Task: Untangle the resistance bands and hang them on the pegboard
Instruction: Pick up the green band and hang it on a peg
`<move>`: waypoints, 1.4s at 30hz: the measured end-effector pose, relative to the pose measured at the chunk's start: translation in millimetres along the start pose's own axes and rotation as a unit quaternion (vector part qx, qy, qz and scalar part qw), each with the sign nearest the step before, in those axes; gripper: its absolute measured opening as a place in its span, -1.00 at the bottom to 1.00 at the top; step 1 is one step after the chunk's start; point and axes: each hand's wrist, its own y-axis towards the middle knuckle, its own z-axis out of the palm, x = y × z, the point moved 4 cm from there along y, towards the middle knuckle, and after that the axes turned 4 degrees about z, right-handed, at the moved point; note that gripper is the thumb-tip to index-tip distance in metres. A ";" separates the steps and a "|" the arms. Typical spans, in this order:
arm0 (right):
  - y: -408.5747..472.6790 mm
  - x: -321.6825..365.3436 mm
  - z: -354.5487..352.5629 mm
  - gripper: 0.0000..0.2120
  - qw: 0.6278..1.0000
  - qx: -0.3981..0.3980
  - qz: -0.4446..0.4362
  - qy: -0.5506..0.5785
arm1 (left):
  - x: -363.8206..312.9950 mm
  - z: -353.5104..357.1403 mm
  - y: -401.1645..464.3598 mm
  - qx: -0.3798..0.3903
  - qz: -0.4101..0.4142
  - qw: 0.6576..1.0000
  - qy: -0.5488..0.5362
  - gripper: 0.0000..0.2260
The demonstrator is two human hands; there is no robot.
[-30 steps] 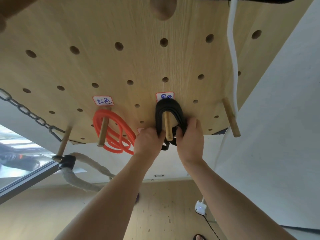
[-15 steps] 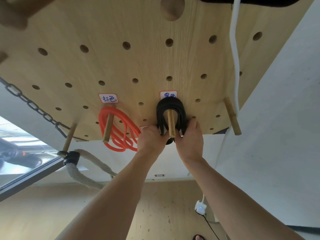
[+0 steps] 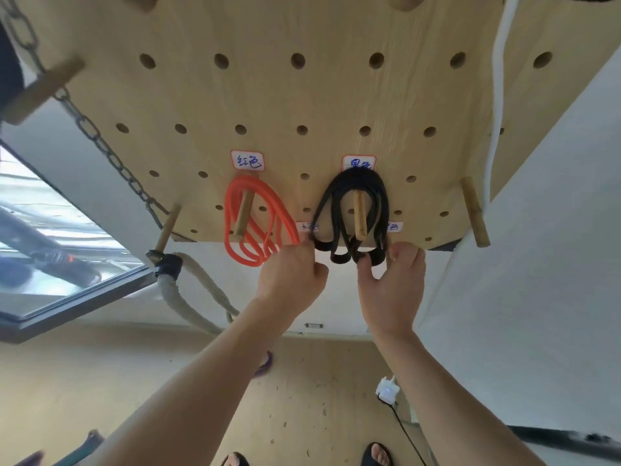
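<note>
**Hands drop away from the black band's peg**

Since a second ago both hands have slid down from the peg to the pegboard's (image 3: pixel 302 95) lower edge, and the black resistance band (image 3: pixel 353 186) now hangs in several loops over its wooden peg (image 3: pixel 360 215). The left hand (image 3: pixel 289 274) has its fingers curled at the left strand of the black band, at the board's bottom edge; whether it pinches the strand I cannot tell. The right hand (image 3: pixel 391 284) is loosely curled, fingertips touching the lowest loops, holding nothing firmly. The orange resistance band (image 3: pixel 255 223) hangs coiled on the neighbouring peg (image 3: pixel 243 215) to the left, under a handwritten label (image 3: pixel 247 160). A chain (image 3: pixel 100 142) runs down towards the board's lower left corner.
</note>
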 end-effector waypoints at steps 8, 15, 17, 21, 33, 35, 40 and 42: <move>-122.2 -2.4 59.9 -0.80 0.964 0.252 -0.078 -0.028 | 126.2 41.1 -98.5 0.125 -0.105 0.985 0.049 -0.91; -242.3 -34.0 172.3 -0.91 0.834 0.514 -0.115 -0.165 | 267.3 136.5 -198.0 0.201 -0.217 0.955 0.035 -0.83; -271.8 -51.7 212.3 -0.94 0.804 0.547 -0.131 -0.192 | 303.8 176.3 -217.6 0.228 -0.238 0.944 0.030 -0.75; -329.3 -96.2 301.7 -0.84 0.743 0.597 -0.176 -0.245 | 372.8 264.8 -240.0 0.242 -0.273 0.931 0.002 -0.69; -473.9 -252.0 594.0 -0.60 0.661 0.621 -0.282 -0.313 | 595.0 529.7 -265.7 0.234 -0.354 0.905 0.007 -0.64; -487.7 -269.9 638.6 -0.61 0.667 0.615 -0.289 -0.305 | 626.4 564.4 -267.9 0.223 -0.354 0.908 0.020 -0.60; -503.9 -288.3 746.4 -0.61 0.685 0.573 -0.342 -0.292 | 702.7 623.6 -245.0 0.188 -0.337 0.921 0.054 -0.58; -508.8 -290.3 784.1 -0.58 0.679 0.561 -0.374 -0.290 | 729.5 641.1 -226.3 0.176 -0.324 0.927 0.064 -0.55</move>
